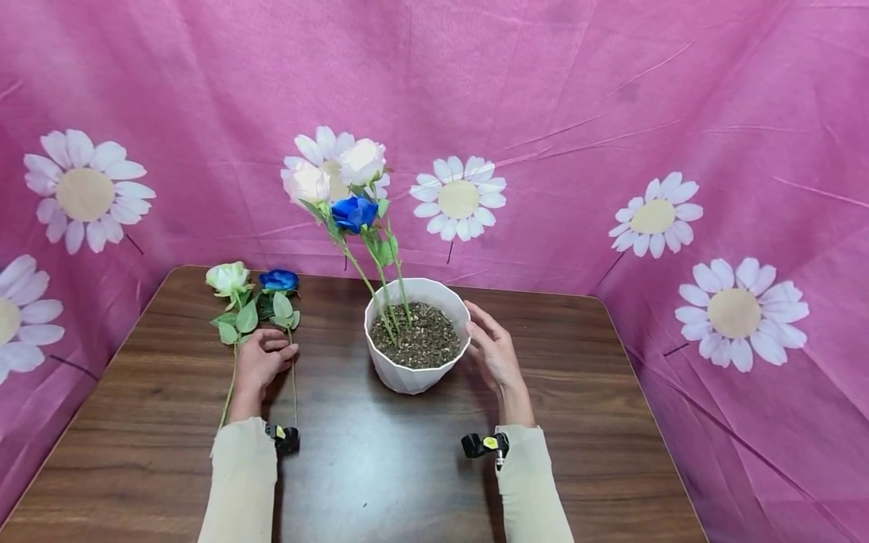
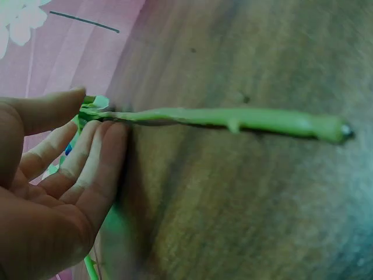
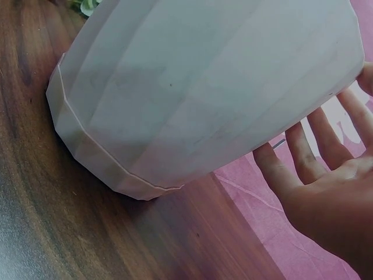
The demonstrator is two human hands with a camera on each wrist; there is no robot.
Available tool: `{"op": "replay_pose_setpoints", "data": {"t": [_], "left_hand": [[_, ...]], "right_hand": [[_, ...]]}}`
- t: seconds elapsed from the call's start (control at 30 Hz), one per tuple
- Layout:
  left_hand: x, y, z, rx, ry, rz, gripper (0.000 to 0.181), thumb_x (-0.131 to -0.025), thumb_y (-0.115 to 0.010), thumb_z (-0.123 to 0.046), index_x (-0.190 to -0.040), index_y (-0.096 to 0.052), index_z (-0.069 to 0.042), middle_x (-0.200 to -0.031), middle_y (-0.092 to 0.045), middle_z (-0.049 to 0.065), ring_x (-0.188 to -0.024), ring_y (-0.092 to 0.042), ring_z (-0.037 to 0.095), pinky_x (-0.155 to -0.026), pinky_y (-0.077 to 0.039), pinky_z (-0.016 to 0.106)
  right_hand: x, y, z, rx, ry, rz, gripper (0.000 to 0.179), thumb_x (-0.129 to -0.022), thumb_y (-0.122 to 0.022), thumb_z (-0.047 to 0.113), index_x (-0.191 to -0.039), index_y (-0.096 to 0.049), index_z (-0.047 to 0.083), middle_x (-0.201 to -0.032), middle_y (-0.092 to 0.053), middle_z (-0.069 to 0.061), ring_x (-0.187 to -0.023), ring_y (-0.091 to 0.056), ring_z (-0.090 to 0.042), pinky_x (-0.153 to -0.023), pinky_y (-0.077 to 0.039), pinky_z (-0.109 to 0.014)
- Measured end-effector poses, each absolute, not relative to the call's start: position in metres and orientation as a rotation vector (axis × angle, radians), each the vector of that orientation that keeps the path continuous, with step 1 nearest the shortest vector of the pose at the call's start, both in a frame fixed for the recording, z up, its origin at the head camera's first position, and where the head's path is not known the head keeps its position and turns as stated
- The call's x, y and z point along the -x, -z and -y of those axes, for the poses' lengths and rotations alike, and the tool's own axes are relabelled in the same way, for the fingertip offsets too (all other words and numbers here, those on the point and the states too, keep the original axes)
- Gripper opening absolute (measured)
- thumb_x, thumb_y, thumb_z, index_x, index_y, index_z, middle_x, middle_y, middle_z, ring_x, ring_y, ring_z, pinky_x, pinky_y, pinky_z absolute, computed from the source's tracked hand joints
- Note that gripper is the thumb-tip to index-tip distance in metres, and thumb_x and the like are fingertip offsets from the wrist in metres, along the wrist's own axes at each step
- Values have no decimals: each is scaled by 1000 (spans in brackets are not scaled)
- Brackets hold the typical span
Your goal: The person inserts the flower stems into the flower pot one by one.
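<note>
A white faceted pot (image 1: 409,377) filled with dark soil (image 1: 424,339) stands mid-table. Three stems rise from it, leaning left, with two pale pink-white roses (image 1: 363,161) and a blue rose (image 1: 354,214). My right hand (image 1: 495,354) rests its spread, nearly straight fingers along the pot's right side. To the left lie a greenish-white rose (image 1: 228,279) and another blue rose (image 1: 279,280). My left hand (image 1: 261,362) is between their stems. In the left wrist view, its thumb and loosely bent fingers are around the blue rose's stem (image 2: 256,118), with a gap showing between them.
The brown wooden table (image 1: 380,483) extends right of the pot and in front of it. A pink cloth (image 1: 543,90) printed with white daisies hangs behind and at both sides. Black wrist straps (image 1: 480,445) sit at the beige sleeves (image 1: 532,483).
</note>
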State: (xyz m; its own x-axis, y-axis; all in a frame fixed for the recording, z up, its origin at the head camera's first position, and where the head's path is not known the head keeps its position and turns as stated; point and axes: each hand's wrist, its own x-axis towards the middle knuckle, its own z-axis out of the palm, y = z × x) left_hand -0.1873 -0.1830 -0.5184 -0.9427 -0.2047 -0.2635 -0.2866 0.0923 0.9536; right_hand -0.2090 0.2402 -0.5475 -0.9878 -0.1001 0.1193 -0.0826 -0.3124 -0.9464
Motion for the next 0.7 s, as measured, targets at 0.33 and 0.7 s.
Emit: {"op": "replay_pose_setpoints", "data": {"t": [0.33, 0.7], "left_hand": [[187, 518, 180, 512, -1886, -2268, 44, -91, -69, 7, -129, -49, 13, -109, -70, 25, -69, -64, 3, -59, -59, 23], [188, 524, 178, 533, -2050, -2080, 48, -94, -62, 9, -138, -47, 17, -108, -72, 18, -74, -67, 1, -65, -60, 22]], "right_hand": [[186, 500, -218, 152, 2571, -1801, 51, -99, -66, 12, -147, -51, 2, -130, -58, -12, -114, -61, -25, -100, -53, -42], [174, 469, -204, -27, 2575, -1802, 45, -102, -53, -1, -147, -48, -3, -125, -60, -7, -111, -61, -23, -96, -55, -38]]}}
